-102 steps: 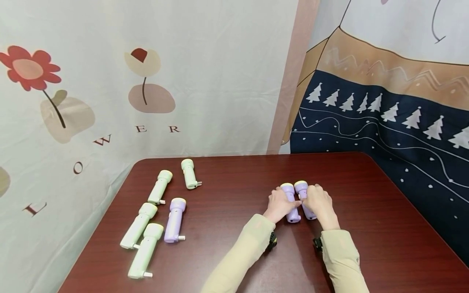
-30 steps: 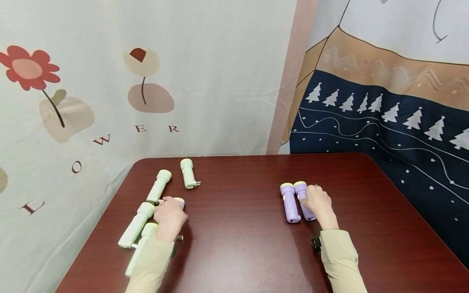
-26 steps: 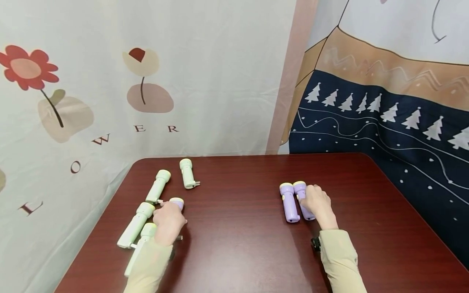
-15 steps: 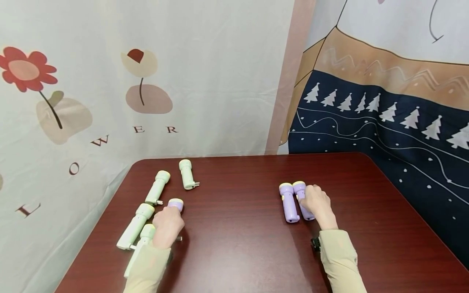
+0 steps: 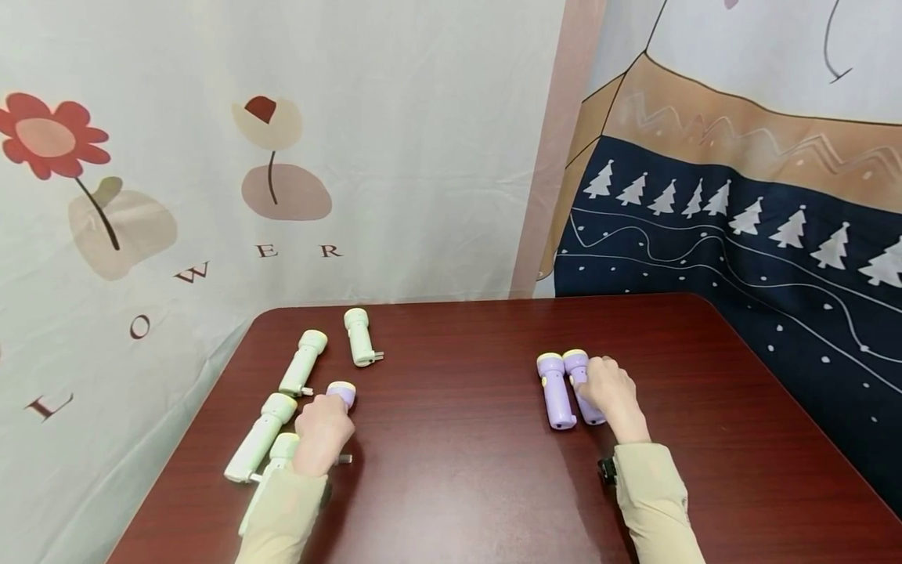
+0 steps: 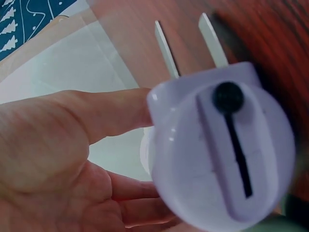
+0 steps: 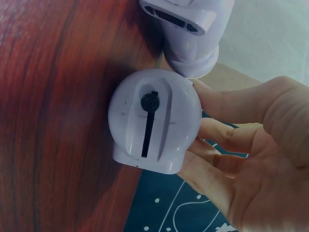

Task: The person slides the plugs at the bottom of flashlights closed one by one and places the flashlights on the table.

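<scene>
My left hand (image 5: 322,435) grips a purple flashlight (image 5: 341,392) at the left of the table, hiding most of its body. In the left wrist view, thumb and fingers are on either side of that flashlight's barrel (image 6: 183,159), and two metal plug prongs (image 6: 212,41) stick out at its tail. On the right side, my right hand (image 5: 611,398) holds another purple flashlight (image 5: 576,366). Its round tail (image 7: 159,121) shows no prongs out in the right wrist view. A third purple flashlight (image 5: 557,399) lies right beside it, on the left.
Several pale green flashlights lie around my left hand: one at the back (image 5: 360,338), one further left (image 5: 301,364), one nearer (image 5: 259,440), and one partly under my sleeve (image 5: 282,448). The dark red table (image 5: 451,439) ends at printed curtains (image 5: 423,157).
Earlier, my left hand was at the purple flashlight beside my right hand. It has since let go, crossed left and taken hold of the left purple flashlight. My right hand has stayed in place.
</scene>
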Demonstrator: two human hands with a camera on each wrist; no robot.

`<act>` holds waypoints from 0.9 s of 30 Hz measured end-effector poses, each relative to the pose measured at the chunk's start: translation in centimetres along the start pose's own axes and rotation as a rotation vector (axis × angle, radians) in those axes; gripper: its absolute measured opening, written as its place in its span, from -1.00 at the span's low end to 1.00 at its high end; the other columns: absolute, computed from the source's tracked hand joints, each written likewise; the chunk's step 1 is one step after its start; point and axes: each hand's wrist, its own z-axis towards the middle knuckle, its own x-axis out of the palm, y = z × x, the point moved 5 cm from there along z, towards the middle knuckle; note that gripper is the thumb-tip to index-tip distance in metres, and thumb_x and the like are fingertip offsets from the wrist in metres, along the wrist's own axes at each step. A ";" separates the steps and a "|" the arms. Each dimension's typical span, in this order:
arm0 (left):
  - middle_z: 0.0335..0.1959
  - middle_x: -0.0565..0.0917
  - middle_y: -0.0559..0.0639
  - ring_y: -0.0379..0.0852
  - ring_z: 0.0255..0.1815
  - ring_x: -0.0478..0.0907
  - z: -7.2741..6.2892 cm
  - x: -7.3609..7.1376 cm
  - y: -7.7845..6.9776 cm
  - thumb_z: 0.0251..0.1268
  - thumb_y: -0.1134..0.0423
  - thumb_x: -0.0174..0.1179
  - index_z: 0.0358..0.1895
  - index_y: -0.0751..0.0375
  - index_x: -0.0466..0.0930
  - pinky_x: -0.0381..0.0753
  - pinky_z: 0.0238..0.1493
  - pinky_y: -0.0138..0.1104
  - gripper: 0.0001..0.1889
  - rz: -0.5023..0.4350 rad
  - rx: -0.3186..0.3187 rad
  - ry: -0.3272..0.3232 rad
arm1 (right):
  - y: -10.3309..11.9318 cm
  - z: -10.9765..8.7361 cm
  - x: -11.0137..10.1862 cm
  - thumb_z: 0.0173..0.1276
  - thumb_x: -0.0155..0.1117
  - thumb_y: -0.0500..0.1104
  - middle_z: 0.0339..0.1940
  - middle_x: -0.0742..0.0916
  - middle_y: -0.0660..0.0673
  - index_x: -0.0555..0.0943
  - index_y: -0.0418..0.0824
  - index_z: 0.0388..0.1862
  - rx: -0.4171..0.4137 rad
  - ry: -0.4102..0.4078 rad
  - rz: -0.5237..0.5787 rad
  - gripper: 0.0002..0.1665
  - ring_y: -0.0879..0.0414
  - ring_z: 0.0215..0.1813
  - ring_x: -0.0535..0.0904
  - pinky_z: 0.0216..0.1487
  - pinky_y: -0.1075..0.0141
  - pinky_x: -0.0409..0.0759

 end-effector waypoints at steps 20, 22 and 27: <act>-0.42 0.62 0.36 0.27 -0.41 0.60 0.4 0.8 -2.8 -0.15 0.29 0.30 -0.47 0.44 0.57 0.54 -0.49 -0.01 -0.78 -0.054 0.059 -0.009 | 0.2 -0.1 0.0 0.18 0.26 -0.14 -0.27 0.59 -0.39 0.56 -0.42 -0.35 0.006 0.006 0.004 -0.70 -0.23 -0.38 0.56 -0.37 -0.08 0.50; -0.42 0.63 0.36 0.28 -0.41 0.60 0.6 0.9 -3.3 -0.15 0.28 0.31 -0.46 0.44 0.58 0.55 -0.49 -0.01 -0.76 -0.056 0.065 -0.015 | 0.2 -0.1 0.0 0.17 0.26 -0.16 -0.27 0.59 -0.39 0.56 -0.42 -0.33 0.013 0.010 0.002 -0.71 -0.23 -0.38 0.56 -0.37 -0.08 0.50; -0.40 0.63 0.34 0.28 -0.38 0.62 0.9 1.2 -5.0 -0.16 0.24 0.34 -0.45 0.42 0.58 0.56 -0.46 -0.01 -0.73 -0.072 0.073 -0.019 | 0.2 -0.3 -0.2 0.16 0.26 -0.18 -0.31 0.59 -0.37 0.56 -0.43 -0.34 0.021 -0.001 0.004 -0.72 -0.21 -0.40 0.55 -0.40 -0.04 0.50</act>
